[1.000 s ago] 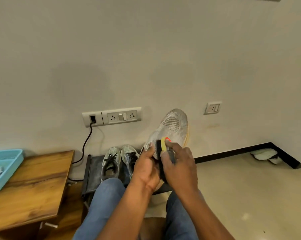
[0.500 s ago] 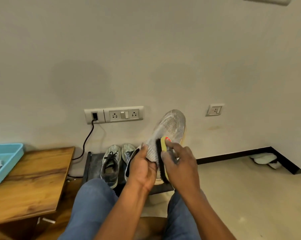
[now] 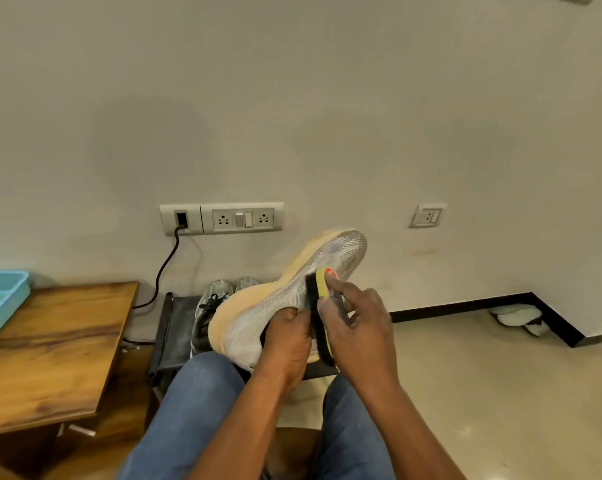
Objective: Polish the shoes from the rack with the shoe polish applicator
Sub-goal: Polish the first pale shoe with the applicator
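A grey knit sneaker (image 3: 278,299) with a pale orange sole is held up above my knees, turned on its side with the toe pointing up and right. My left hand (image 3: 287,341) grips it at the collar, fingers tucked into the opening. My right hand (image 3: 355,327) grips the yellow shoe polish applicator (image 3: 322,285), whose black bristles press against the shoe's side. Behind the shoe, a pair of grey laced sneakers (image 3: 216,296) stands on the low black rack (image 3: 174,334) against the wall.
A wooden table (image 3: 50,351) stands at the left with a blue tray (image 3: 1,299) on its far corner. A black cable (image 3: 164,268) runs down from the wall sockets. More light shoes (image 3: 517,317) lie in the right corner on the floor.
My left hand has rolled the sneaker onto its side, so the orange sole now shows at the left. The applicator stays against the upper, a little higher along it.
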